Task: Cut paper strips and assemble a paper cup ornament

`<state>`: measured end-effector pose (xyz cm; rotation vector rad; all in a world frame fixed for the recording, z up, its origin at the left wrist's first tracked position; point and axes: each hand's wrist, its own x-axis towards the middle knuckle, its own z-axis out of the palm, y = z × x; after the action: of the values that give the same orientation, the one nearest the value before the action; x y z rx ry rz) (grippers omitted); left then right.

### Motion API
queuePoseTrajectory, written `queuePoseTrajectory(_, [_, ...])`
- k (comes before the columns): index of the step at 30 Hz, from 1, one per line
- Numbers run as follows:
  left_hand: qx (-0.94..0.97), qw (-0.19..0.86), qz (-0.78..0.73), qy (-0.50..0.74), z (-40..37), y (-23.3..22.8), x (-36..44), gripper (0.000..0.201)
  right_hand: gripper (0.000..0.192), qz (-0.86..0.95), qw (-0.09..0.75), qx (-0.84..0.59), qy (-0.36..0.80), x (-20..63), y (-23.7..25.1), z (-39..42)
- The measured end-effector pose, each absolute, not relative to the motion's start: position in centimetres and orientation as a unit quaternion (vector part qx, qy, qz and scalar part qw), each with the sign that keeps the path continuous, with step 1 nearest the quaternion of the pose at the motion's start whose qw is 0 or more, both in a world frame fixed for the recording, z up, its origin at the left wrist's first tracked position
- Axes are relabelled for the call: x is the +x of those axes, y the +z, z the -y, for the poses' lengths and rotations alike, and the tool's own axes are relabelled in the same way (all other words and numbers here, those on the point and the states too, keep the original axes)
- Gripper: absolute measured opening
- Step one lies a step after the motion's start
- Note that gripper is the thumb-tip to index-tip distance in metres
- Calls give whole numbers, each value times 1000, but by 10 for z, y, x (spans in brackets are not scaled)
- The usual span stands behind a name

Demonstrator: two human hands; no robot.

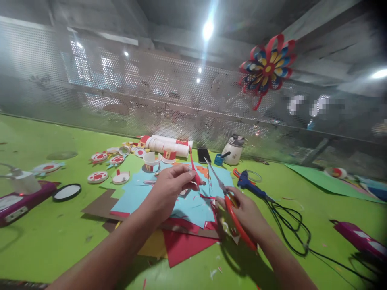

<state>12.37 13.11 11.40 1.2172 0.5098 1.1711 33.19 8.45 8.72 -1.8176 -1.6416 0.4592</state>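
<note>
Two hands over the green bench [45,241], and it's a cutting job! Far left of the frame, a magenta plastic case [21,199] and a black-rimmed round lid [67,192] sit well clear of the action. Moving in, red-and-white paper rosettes [98,167] dot the bench near a stack of white paper cups [169,146]. Centre frame, the left hand [169,189] has its grip closed, thumb and fingertips pinching a thin red paper strip [195,171] that stands up over the pile of light blue, red and brown paper sheets [181,217]. Just right of it, the right hand [246,213] is wrapped through the handles of the orange-handled scissors [229,201], blades parted and angled up beside the strip, not quite on it as far as I can tell. By my read, the next move needs the strip fed squarely between those blades. Further right lies a blue hot glue gun [249,183] with its black cord [290,225].
</note>
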Motion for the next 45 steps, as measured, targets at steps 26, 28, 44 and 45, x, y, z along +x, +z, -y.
queuePoseTrajectory(26, [531, 643, -234, 499, -141, 94, 136, 21, 12, 743, 433, -508, -54, 284, 107, -86])
queuePoseTrajectory(28, [524, 642, -236, 506, -140, 93, 137, 20, 13, 736, 443, -507, -72, 280, 101, -91])
queuePoseTrajectory(44, [574, 561, -276, 529, -129, 95, 142, 20, 9, 712, 461, -529, -21, 271, 93, -98])
queuePoseTrajectory(45, [571, 564, -275, 529, -130, 95, 142, 20, 9, 711, 460, -531, -24, 271, 93, -98])
